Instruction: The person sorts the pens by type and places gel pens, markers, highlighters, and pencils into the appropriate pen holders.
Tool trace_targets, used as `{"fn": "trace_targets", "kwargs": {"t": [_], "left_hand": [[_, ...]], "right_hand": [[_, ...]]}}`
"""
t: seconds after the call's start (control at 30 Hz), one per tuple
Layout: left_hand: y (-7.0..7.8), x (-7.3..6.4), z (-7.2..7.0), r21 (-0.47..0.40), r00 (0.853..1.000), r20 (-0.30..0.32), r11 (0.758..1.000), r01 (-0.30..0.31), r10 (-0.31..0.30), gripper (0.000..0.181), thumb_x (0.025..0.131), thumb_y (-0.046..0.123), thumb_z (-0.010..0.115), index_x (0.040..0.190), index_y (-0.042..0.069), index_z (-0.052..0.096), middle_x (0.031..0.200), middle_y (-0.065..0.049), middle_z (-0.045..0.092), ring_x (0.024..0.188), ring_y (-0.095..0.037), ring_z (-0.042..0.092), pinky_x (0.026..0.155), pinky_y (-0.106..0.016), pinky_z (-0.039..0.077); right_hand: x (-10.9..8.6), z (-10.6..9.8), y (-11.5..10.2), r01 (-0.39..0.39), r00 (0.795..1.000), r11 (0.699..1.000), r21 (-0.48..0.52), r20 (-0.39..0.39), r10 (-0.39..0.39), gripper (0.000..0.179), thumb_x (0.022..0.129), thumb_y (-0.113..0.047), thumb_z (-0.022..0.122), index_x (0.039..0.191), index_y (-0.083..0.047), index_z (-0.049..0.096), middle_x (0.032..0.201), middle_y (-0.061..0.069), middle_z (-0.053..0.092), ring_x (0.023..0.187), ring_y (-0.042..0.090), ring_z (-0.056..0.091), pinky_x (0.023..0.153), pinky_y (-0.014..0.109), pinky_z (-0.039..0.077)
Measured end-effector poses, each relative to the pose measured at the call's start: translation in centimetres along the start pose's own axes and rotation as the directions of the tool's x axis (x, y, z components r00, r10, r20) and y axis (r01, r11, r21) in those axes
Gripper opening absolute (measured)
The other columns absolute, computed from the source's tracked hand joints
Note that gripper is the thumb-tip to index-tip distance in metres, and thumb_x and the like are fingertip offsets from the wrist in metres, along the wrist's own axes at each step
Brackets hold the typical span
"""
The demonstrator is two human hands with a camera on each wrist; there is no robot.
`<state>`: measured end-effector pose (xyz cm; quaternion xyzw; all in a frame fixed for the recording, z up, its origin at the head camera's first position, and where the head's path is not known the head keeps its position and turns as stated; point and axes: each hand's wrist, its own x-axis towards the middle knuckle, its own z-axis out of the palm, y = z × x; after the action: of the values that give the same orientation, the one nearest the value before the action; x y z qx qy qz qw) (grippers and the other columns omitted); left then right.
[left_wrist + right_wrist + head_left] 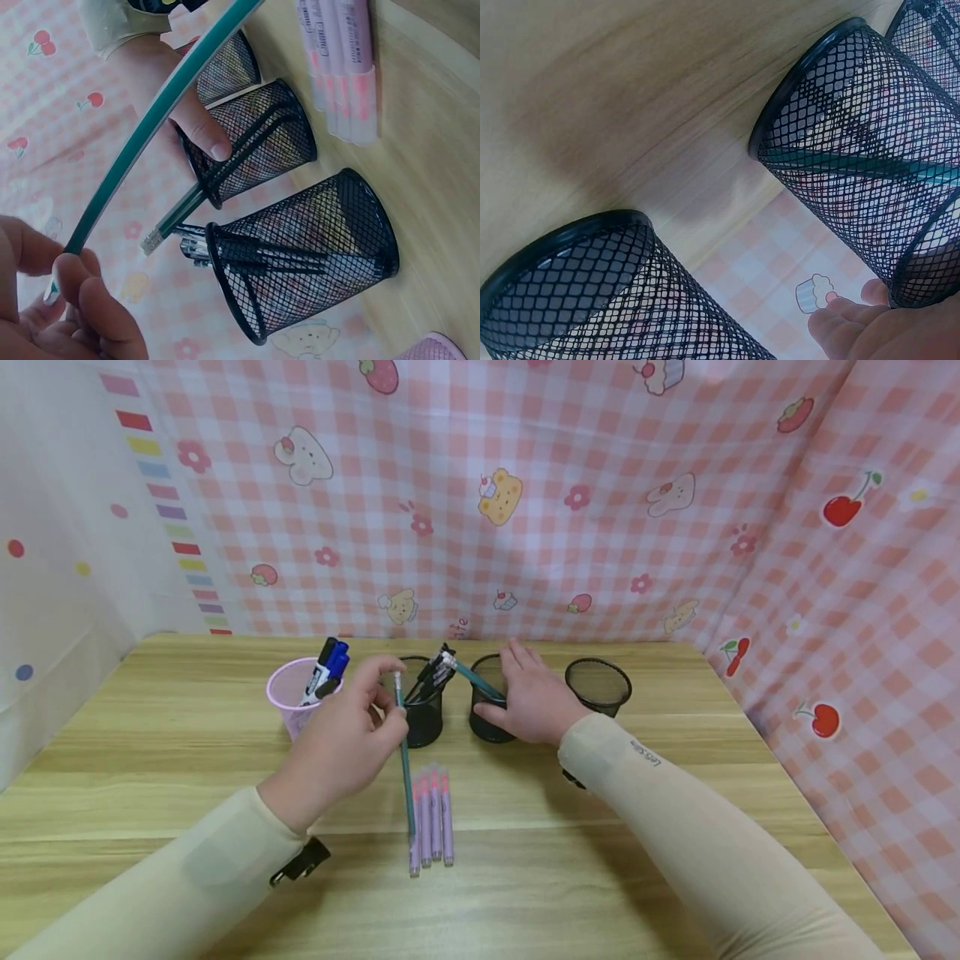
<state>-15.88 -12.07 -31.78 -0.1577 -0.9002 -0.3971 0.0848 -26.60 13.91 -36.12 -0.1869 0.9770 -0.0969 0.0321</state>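
Note:
My left hand (341,747) pinches a green pencil (407,768) near its eraser end, between thumb and fingers. The pencil's lower length overlaps the purple highlighters (436,827) in the head view. With its thumb across the near side and its fingers at the far side, my right hand (536,693) holds a black mesh pen cup (491,727) at the rim. Another green pencil (172,223) leans in that cup, its white eraser sticking out to the left. Just left stands a second black mesh cup (426,728) holding several black pens (432,675).
At the left is a pink mesh cup (281,696) with black and blue markers (330,667). A third black mesh cup (598,685) stands right of my right hand. A checked pink cloth (450,552) hangs behind the wooden table (562,893).

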Motion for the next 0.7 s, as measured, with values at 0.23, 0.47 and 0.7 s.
{"fn": "trace_targets", "kwargs": {"t": [0.23, 0.47, 0.7], "left_hand": [[0.1, 0.3, 0.2, -0.155, 0.993, -0.115, 0.987, -0.045, 0.027, 0.046, 0.100, 0.002, 0.055, 0.143, 0.014, 0.045, 0.092, -0.011, 0.064, 0.070, -0.020, 0.055, 0.055, -0.025, 0.047], [0.1, 0.9, 0.4, -0.273, 0.975, -0.217, 0.957, -0.100, 0.040, 0.044, 0.102, -0.001, 0.054, 0.143, 0.011, 0.042, 0.089, -0.012, 0.061, 0.063, -0.019, 0.050, 0.053, -0.024, 0.045], [0.2, 1.5, 0.8, -0.355, 0.952, -0.307, 0.928, -0.112, -0.003, 0.042, 0.103, 0.000, 0.054, 0.142, 0.009, 0.041, 0.091, -0.012, 0.061, 0.059, -0.013, 0.048, 0.050, -0.022, 0.042]], "right_hand": [[0.0, 0.0, 0.0, 0.002, 1.000, 1.000, -0.004, -0.005, -0.002, 0.104, 0.099, -0.065, 0.059, 0.168, -0.003, 0.012, 0.177, 0.019, 0.008, 0.165, 0.037, 0.011, 0.133, 0.052, 0.020], [-0.1, 0.0, -0.1, -0.005, 1.000, 1.000, -0.010, 0.001, 0.005, 0.105, 0.100, -0.066, 0.057, 0.169, -0.004, 0.010, 0.177, 0.019, 0.007, 0.165, 0.037, 0.009, 0.133, 0.052, 0.020], [-0.1, -0.1, -0.1, -0.007, 1.000, 1.000, -0.006, 0.004, 0.007, 0.104, 0.100, -0.066, 0.057, 0.169, -0.004, 0.010, 0.178, 0.018, 0.007, 0.165, 0.037, 0.009, 0.133, 0.052, 0.019]]}}
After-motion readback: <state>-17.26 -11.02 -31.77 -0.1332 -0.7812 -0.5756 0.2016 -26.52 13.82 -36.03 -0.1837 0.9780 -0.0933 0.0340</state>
